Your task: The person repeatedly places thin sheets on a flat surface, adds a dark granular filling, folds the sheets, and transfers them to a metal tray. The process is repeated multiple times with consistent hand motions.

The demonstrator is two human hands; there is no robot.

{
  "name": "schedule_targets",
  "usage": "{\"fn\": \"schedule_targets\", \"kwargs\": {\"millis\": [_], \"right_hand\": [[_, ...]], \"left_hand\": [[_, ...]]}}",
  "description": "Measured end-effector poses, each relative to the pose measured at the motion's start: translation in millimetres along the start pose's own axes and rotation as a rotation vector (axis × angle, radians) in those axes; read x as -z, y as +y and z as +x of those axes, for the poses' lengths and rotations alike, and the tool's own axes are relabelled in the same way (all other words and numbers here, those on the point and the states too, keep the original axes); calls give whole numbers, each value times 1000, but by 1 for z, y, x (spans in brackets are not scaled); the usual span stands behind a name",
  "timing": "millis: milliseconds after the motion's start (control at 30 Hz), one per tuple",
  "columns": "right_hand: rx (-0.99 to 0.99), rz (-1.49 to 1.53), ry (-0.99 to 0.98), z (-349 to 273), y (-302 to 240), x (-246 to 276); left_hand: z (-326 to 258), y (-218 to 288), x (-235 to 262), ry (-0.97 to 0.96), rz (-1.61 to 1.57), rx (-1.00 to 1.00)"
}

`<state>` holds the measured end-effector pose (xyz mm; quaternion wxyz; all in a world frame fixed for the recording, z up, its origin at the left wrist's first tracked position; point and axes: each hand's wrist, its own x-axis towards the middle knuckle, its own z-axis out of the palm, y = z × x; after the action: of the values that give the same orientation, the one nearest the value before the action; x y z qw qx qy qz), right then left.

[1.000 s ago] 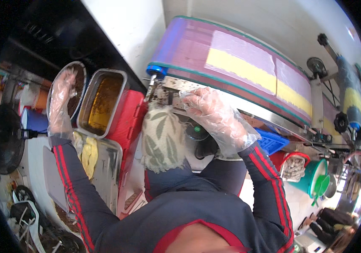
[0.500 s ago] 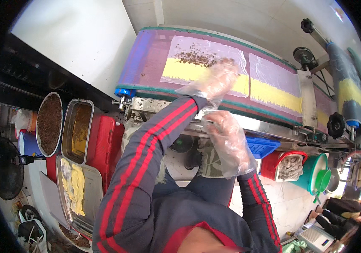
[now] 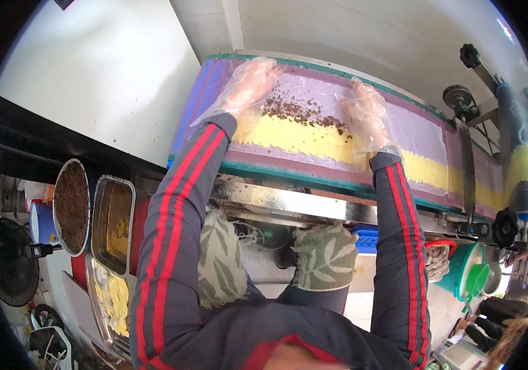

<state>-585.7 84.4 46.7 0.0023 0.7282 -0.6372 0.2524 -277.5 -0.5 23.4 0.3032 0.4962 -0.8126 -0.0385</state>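
A thin dough sheet (image 3: 316,95), pale purple with a yellow band along its near side, lies on the mauve mesh belt (image 3: 264,153). Dark brown crumbs (image 3: 301,112) are scattered across its middle. My left hand (image 3: 253,85), in a loose clear plastic glove, pinches the sheet at its far left corner. At the far right corner my right hand (image 3: 365,114), gloved alike, has its fingers curled closed on the edge. The gloves partly hide both fingertips. Beyond my right hand lies a second dough sheet (image 3: 424,135) of the same colours.
Metal rollers with black knobs (image 3: 504,227) cross the belt's right end. Left of me stand a round tub of dark crumbs (image 3: 71,209), an oily metal pan (image 3: 111,231) and a tray of yellow strips (image 3: 111,290). A green bucket (image 3: 461,271) stands at the right.
My left hand has moved from over the sheet's right part to its far left corner. My right hand has risen from below the belt to the far right corner. Both sheets sit slightly lower in view.
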Motion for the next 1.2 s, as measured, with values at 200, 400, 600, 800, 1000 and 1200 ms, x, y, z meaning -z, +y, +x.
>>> {"fn": "schedule_targets", "kwargs": {"millis": [200,400,600,800,1000,1200], "right_hand": [[-264,97,-103,8,-4,-21],[84,-58,-217,21,12,-32],[59,-139,-217,22,-15,-32],[-208,429,-322,-4,-53,18],[102,238,-270,-25,-54,25],[237,95,-339,-45,-82,11]], "left_hand": [[27,24,-17,-139,-214,-105],[2,-2,34,98,-173,269],[-15,5,38,-242,224,-25],[-49,37,49,-200,-1128,301],[-89,33,95,-286,-594,259],[-110,48,86,-196,-34,-35]]}}
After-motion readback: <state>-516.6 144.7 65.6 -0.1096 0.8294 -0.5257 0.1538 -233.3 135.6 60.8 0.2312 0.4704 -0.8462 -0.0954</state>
